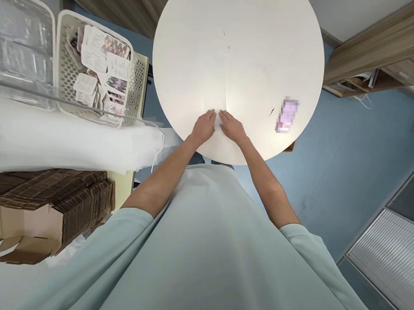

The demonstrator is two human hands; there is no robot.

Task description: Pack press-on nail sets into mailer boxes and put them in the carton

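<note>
A thin white sheet (216,93), hard to tell from the white tabletop, lies in front of me; one faint straight edge or crease runs away from my hands. My left hand (204,126) is at the near part of this sheet, its fingers bent together on it. Close beside it, my right hand (233,127) also has its fingers closed on the sheet, with the thumb showing on the inner side. A narrow gap separates the two hands. What lies under the fingers is hidden.
The round white table (267,39) bears a blurred-out purple, phone-like object (287,115) at right. On my left stand a white basket of printed cards (101,59), clear plastic boxes (22,51), a pile of white sheets (73,138) and folded brown cartons (84,204). A white cable (162,146) hangs there.
</note>
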